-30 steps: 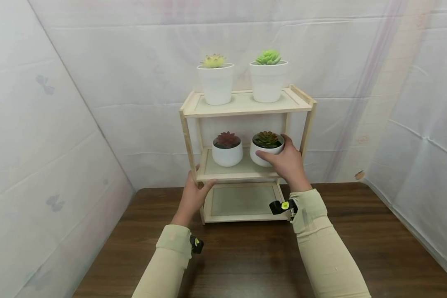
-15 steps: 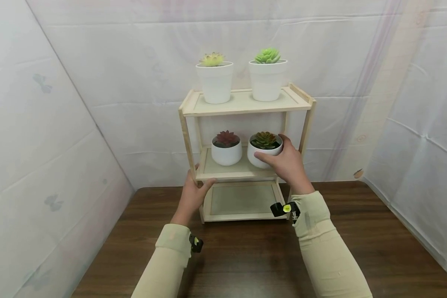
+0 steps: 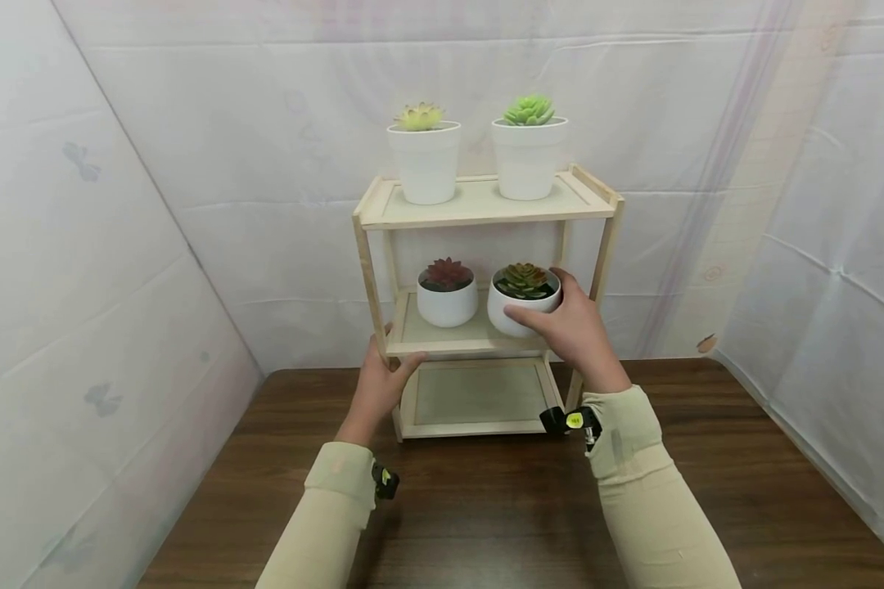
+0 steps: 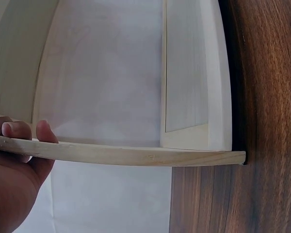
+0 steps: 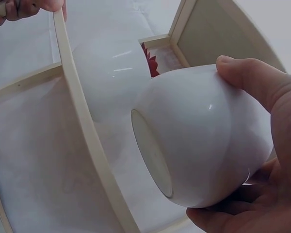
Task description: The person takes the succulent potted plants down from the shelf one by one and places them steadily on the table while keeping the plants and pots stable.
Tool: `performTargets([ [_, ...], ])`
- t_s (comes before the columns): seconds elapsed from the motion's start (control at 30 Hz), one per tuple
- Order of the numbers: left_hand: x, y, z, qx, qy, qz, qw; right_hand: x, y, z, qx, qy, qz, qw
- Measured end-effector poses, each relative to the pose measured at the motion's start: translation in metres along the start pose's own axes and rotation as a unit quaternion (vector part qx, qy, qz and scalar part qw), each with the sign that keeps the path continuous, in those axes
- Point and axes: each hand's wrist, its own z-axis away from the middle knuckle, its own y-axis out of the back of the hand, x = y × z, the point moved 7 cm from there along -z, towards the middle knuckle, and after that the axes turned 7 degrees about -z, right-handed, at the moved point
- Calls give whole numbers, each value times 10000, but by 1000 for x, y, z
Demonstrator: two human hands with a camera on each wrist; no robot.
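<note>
My right hand (image 3: 578, 331) grips a round white pot (image 5: 199, 131) from its right side, thumb in front. A green-brown succulent (image 3: 525, 281) grows in it. The right wrist view shows the pot's flat base, tilted and apart from the middle shelf board. To its left on that board stands another white pot (image 3: 447, 306) with a dark red succulent (image 3: 448, 272). My left hand (image 3: 379, 384) holds the left front post (image 4: 106, 154) of the pale wooden shelf rack (image 3: 486, 219), at the middle board's height; its fingers are partly hidden behind the post.
Two taller white pots stand on the top board: one with a yellowish succulent (image 3: 421, 118), one with a bright green succulent (image 3: 530, 111). The bottom board (image 3: 482, 393) sits low above the dark wooden table (image 3: 479, 507). A white cloth backdrop (image 3: 265, 164) hangs close behind the rack.
My right hand has brought the pot with the green-brown succulent slightly left and toward me. The left hand keeps its hold on the post.
</note>
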Motion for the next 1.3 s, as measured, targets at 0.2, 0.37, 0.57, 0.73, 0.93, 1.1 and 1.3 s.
performTargets([
  [0.2,0,1,0,26,14,-39,10000,-1,2,5,-83,46,75,9999],
  [0.37,0,0,1,14,38,-55,10000,-2,4,11,-144,103,104,9998],
  [0.57,0,1,3,64,73,-128,9999,-2,5,15,-163,136,126,9997],
  [0.73,1,1,2,30,53,-141,9999,1,6,18,-187,159,41,9997],
  [0.93,2,2,3,37,0,-126,9999,3,8,23,-225,187,-69,9995],
  [1.1,2,2,3,33,9,-127,9999,3,10,26,-211,205,13,9996],
  [1.3,2,2,2,-17,29,-127,9999,3,13,31,-294,136,50,9995],
])
